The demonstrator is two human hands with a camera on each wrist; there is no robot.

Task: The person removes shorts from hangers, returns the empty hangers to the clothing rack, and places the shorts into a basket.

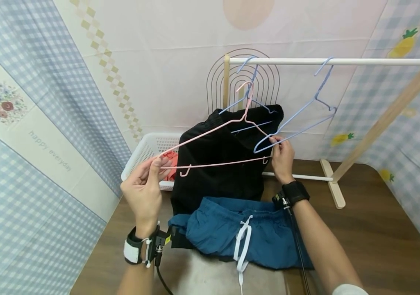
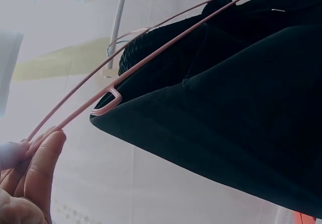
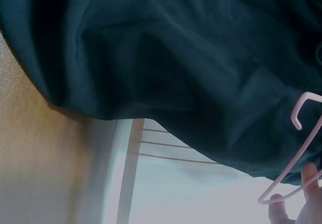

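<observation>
A pink wire hanger [image 1: 217, 141] is held level in front of me, above the table. My left hand [image 1: 147, 180] pinches its left corner; in the left wrist view the fingertips [image 2: 43, 153] close on the pink wire [image 2: 151, 58]. My right hand [image 1: 281, 157] pinches the hanger's right corner, where the pink wire [image 3: 294, 158] meets the fingers [image 3: 309, 194]. Behind the hanger a black garment [image 1: 221, 164] hangs on a blue hanger from the white rail [image 1: 331, 61]. Blue shorts [image 1: 246, 233] with a white drawstring lie on the table below.
A second blue hanger [image 1: 305, 114] hangs empty on the rail, right of the black garment. The wooden rack frame [image 1: 379, 123] stands on the brown table [image 1: 372, 229]. A white basket [image 1: 150, 149] with an orange-red cloth sits at the back left. A wire arch rack [image 1: 244, 78] stands behind.
</observation>
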